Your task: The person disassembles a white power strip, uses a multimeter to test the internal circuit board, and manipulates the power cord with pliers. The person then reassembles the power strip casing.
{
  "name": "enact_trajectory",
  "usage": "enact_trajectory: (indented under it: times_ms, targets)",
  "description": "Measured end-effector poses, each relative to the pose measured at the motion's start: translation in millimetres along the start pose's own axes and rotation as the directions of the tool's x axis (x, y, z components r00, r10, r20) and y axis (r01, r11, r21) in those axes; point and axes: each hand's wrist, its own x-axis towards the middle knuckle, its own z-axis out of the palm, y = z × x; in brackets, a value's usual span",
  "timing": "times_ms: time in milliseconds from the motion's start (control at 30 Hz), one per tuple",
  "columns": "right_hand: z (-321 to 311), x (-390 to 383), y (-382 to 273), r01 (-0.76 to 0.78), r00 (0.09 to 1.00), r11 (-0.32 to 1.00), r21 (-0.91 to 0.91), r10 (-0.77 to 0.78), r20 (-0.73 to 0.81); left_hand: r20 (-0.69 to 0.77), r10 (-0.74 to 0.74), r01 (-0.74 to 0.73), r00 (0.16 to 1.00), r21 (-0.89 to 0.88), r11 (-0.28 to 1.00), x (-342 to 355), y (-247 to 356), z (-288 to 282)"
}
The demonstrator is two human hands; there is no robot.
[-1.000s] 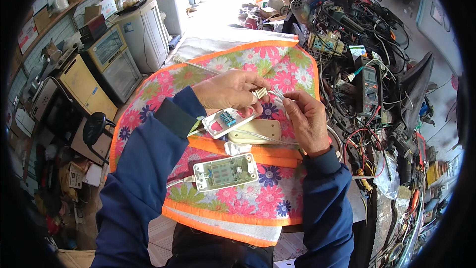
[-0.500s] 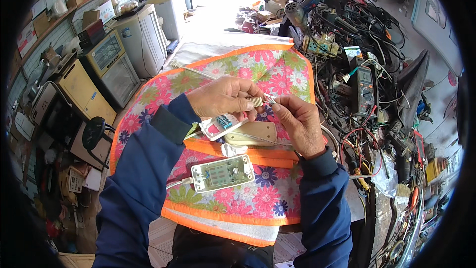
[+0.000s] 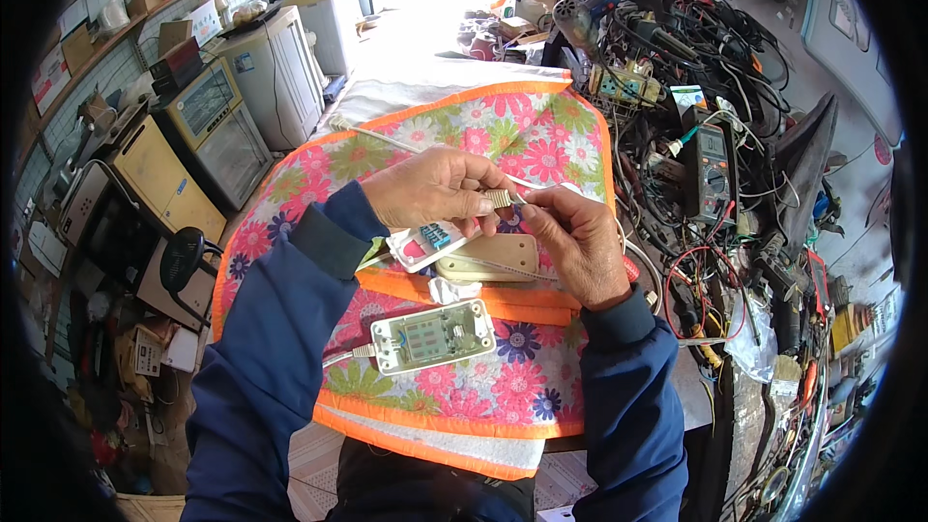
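Observation:
My left hand (image 3: 435,188) grips a cream ribbed cable sleeve (image 3: 500,199) between thumb and fingers. My right hand (image 3: 570,246) pinches the thin white wire end (image 3: 520,201) just beside it. Beneath them lies a white casing (image 3: 414,247) with red and blue inside, partly hidden by my left fingers, overlapping a cream plastic cover (image 3: 488,264). A white crumpled scrap (image 3: 452,292) lies below these. Nearer me, an open plastic box (image 3: 433,338) with a board inside has a cable (image 3: 343,358) from its left end. All lie on a floral cloth (image 3: 445,391) with orange edging.
Appliances (image 3: 266,77) and loaded shelves (image 3: 145,0) line the left wall. A black chair (image 3: 184,266) stands below them. At the right are piled tangled cables and tools (image 3: 657,39), a multimeter (image 3: 709,169) and a plastic bag (image 3: 749,338). A bright opening lies at the back.
My right hand has moved left and a little down toward the ribbed sleeve, bringing the wire to it. My left hand has shifted slightly left and down, over more of the casing.

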Motion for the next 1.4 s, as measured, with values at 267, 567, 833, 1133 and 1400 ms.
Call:
enact_trajectory:
  times_ms: [267, 567, 833, 1133, 1400]
  targets:
    - [-1, -1, -5, 0.002, 0.999, 0.997, -0.072, 0.002, 0.043, -0.007, -0.024, 0.025, 1.0, 0.048, 0.999, -1, 0, 0]
    - [-3, -1, -8, -0.073, 0.996, 0.991, -0.11, 0.078, 0.047, -0.05, -0.105, 0.112, 0.993, 0.182, 0.977, 2, 6, 8]
    - [-3, -1, -9, -0.09, 0.992, 0.983, -0.159, 0.102, 0.075, -0.016, -0.069, 0.071, 0.997, 0.214, 0.974, 3, -2, 9]
    - [-2, -1, -4, 0.05, 0.997, 0.972, -0.228, -0.035, 0.07, -0.009, -0.09, 0.089, 0.996, 0.255, 0.963, 3, 0, 10]
    - [0, -1, -8, -0.004, 0.998, 0.975, -0.22, 0.018, 0.064, -0.001, -0.081, 0.08, 0.997, 0.223, 0.972, 2, 0, 9]
